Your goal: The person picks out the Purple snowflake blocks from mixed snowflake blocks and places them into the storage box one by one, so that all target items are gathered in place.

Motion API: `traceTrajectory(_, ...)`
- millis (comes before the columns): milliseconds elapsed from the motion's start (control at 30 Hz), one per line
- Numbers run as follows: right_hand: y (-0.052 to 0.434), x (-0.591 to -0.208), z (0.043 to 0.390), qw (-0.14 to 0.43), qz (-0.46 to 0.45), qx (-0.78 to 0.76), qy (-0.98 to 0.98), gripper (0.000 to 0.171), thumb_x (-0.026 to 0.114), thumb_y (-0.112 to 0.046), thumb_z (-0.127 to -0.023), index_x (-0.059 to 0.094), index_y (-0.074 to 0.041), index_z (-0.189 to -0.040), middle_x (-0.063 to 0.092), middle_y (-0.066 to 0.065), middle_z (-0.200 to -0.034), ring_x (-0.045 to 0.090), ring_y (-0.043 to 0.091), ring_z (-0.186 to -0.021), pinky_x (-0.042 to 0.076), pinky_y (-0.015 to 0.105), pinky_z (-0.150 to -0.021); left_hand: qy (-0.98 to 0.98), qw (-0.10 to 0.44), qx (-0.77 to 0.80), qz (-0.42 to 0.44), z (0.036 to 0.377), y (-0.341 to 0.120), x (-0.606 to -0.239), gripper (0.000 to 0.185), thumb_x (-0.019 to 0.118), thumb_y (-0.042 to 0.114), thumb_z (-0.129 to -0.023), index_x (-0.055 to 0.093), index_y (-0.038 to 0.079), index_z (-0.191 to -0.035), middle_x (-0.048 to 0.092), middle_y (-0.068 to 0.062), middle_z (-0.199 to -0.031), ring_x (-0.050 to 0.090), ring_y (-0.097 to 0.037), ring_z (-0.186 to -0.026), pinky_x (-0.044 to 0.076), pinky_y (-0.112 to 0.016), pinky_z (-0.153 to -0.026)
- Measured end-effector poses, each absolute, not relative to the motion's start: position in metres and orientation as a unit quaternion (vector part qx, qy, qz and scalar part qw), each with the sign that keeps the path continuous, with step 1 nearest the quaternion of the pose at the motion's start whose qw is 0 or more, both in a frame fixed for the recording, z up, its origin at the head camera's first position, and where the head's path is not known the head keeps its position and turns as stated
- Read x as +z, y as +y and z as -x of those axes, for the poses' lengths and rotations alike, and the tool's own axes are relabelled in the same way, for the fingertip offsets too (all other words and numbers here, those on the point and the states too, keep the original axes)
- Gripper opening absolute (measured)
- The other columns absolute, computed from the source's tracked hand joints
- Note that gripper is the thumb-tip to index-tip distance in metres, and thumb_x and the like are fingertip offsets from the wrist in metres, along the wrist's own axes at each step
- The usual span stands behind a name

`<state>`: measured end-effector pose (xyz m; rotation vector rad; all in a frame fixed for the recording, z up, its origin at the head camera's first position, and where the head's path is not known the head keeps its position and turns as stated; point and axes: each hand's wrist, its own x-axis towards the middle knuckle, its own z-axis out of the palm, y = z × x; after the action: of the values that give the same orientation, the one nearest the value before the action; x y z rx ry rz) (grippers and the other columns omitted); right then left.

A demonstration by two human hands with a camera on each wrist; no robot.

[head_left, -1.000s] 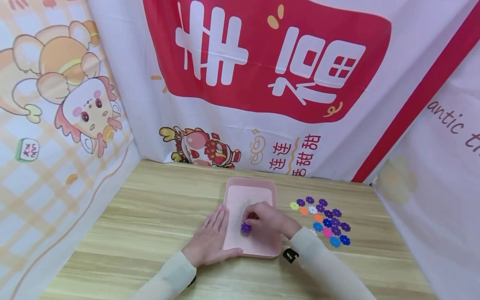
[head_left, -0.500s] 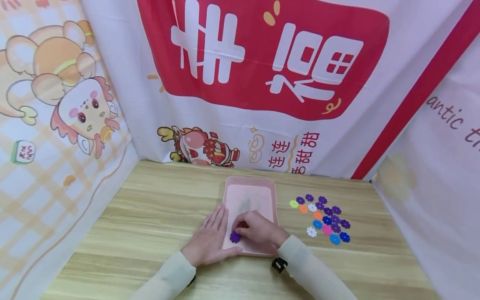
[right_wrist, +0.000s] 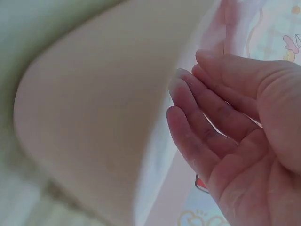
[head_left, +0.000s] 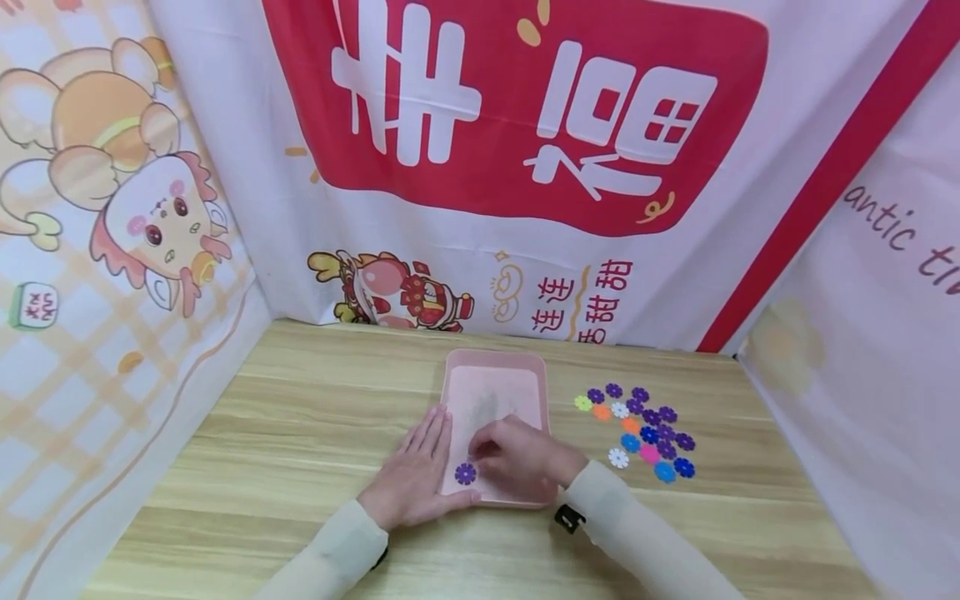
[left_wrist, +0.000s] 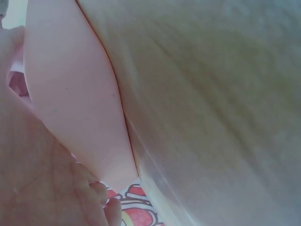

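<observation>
A pink tray (head_left: 497, 360) lies on the table. In its near left corner lies a purple flower-shaped disc (head_left: 465, 473), flat on the tray floor. My right hand (head_left: 517, 454) hovers over the tray just right of that disc. In the right wrist view my right hand (right_wrist: 244, 122) has loosely bent fingers with nothing between thumb and fingertips. My left hand (head_left: 408, 483) rests with straight fingers along the tray's left side, its thumb at the near edge. The left wrist view shows this palm (left_wrist: 42, 174) against the tray's outer wall (left_wrist: 75, 84).
Several flower-shaped discs lie loose on the table right of the tray, among them a pink disc (head_left: 648, 453), a white disc (head_left: 618, 457) and a yellow-green disc (head_left: 583, 402). Printed cloth (head_left: 420, 275) hangs along the table's back edge, with more cloth at both sides.
My right hand has carried the purple disc to the tray's near left corner, let it go there, and drawn slightly back to the right. The left hand has stayed on the tray.
</observation>
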<state>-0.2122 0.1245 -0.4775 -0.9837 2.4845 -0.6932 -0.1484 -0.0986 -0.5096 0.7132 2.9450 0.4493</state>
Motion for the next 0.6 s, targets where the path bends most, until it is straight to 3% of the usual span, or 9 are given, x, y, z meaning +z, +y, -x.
traceTrajectory(133, 0.142, -0.467, 0.219, 0.173, 0.356, -0.252, 0.883, 0.024, 0.074, -0.006, -0.098, 0.077, -0.005, -0.121, 0.08, 0.006, -0.117, 0.074, 0.015, -0.107, 0.062, 0.03, -0.099, 0.963, 0.056, 0.143, -0.222, 0.149, -0.097, -0.507, 0.119, 0.053, 0.08, -0.093, 0.015, -0.005, -0.167, 0.011, -0.023, -0.177, 0.01, -0.039, -0.166, 0.019, -0.055, -0.135)
traceTrajectory(300, 0.172, -0.452, 0.231, 0.161, 0.334, -0.257, 0.893, 0.028, 0.074, -0.005, -0.097, 0.075, -0.004, -0.125, 0.077, 0.01, -0.121, 0.072, 0.02, -0.112, 0.061, 0.042, -0.103, 0.96, 0.05, 0.156, -0.225, 0.148, -0.098, -0.508, 0.12, 0.056, 0.079, -0.092, 0.016, -0.007, -0.166, 0.011, -0.025, -0.176, 0.011, -0.041, -0.166, 0.021, -0.058, -0.134)
traceTrajectory(600, 0.239, -0.446, 0.263, 0.069, 0.316, -0.181, 0.929, 0.027, 0.078, -0.007, -0.094, 0.075, -0.004, -0.121, 0.078, 0.012, -0.117, 0.073, 0.024, -0.106, 0.063, 0.044, -0.096, 0.961, 0.057, 0.151, -0.227, 0.148, -0.098, -0.504, 0.119, 0.055, 0.079, -0.093, 0.016, -0.006, -0.166, 0.01, -0.024, -0.177, 0.01, -0.04, -0.166, 0.019, -0.057, -0.135)
